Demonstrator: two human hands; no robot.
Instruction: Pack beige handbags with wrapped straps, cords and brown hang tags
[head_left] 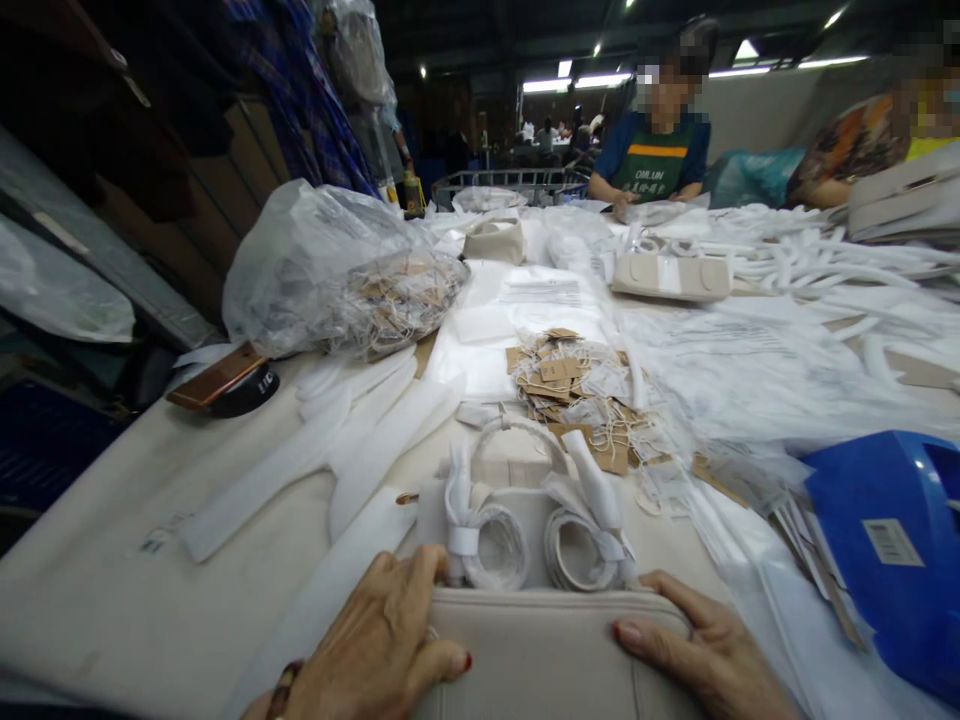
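Note:
A beige handbag lies in front of me at the table's near edge. My left hand grips its left upper corner, thumb on the near face and fingers over the rim. At the right corner, my right hand holds the bag the same way. Behind the rim are two rolled straps, wrapped in clear film and bound with white foam bands. A curved beige handle rises beyond them, with white foam strips beside it. The bag's lower part runs out of view.
Brown tags with strings are heaped beyond the bag. White foam strips and a phone on a tape roll lie left, near a plastic bag. A blue bin stands right. Co-workers are across the table.

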